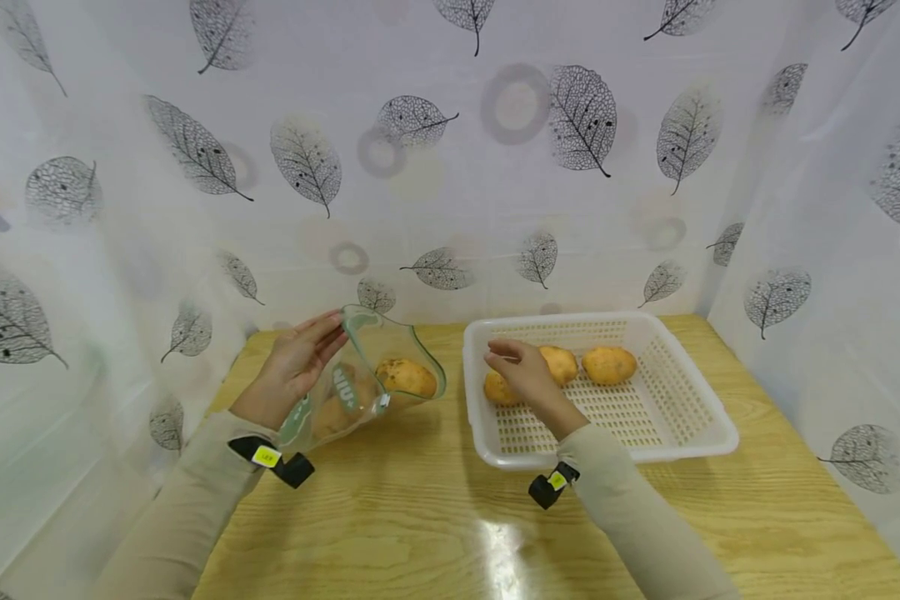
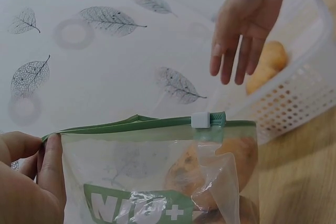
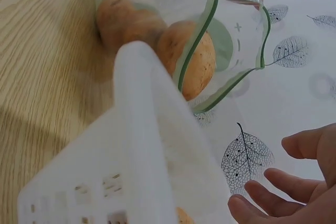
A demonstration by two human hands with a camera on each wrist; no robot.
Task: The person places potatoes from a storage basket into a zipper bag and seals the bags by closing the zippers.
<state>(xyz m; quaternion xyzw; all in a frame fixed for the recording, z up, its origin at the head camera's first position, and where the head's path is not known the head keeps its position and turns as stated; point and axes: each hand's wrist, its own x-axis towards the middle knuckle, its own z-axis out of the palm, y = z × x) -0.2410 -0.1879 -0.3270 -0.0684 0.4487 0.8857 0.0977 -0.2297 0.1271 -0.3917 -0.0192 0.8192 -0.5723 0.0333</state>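
Note:
A clear zip bag (image 1: 348, 396) with green edging and a white slider stands on the table at left, its mouth spread wide. My left hand (image 1: 296, 367) pinches the top edge of the bag at its left corner. Several potatoes are inside; one potato (image 1: 407, 377) shows close to the opening, the rest behind the printed plastic. Over the left side of a white plastic basket (image 1: 693, 392) hovers my right hand (image 1: 525, 375), fingers relaxed and holding nothing. Three potatoes show in the basket: one potato (image 1: 609, 365) in the middle, two partly hidden by the right hand.
The wooden table (image 1: 390, 525) carries both the bag and the basket, with a strip of bare wood between them. A white curtain (image 1: 450, 192) printed with dark leaves hangs behind the table and down both sides.

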